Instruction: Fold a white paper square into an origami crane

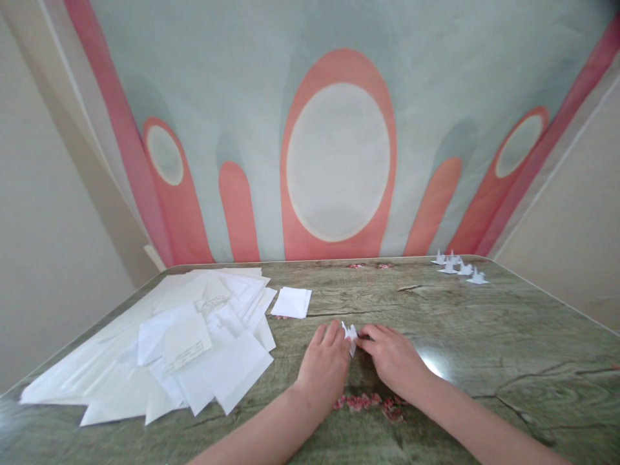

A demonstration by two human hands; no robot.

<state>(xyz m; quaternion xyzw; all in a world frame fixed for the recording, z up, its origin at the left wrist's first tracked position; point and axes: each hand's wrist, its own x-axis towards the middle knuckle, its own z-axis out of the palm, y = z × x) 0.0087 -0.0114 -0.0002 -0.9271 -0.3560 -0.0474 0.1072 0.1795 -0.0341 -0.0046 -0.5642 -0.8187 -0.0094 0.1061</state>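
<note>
A small white folded paper crane (352, 334) is between my two hands, low over the middle of the table. My left hand (325, 355) has its fingers curled against the crane's left side. From the right, my right hand (391, 354) pinches the crane's edge with thumb and forefinger. The crane's pointed tips stick up between the fingers, and its lower part is partly covered by the left hand.
Loose white sheets (232, 368) spread over the table's left side. A small stack of square papers (291, 302) lies behind my left hand. Several finished paper cranes (450, 263) stand at the far right corner. The wood-patterned table (484, 336) meets a patterned backdrop (339, 252).
</note>
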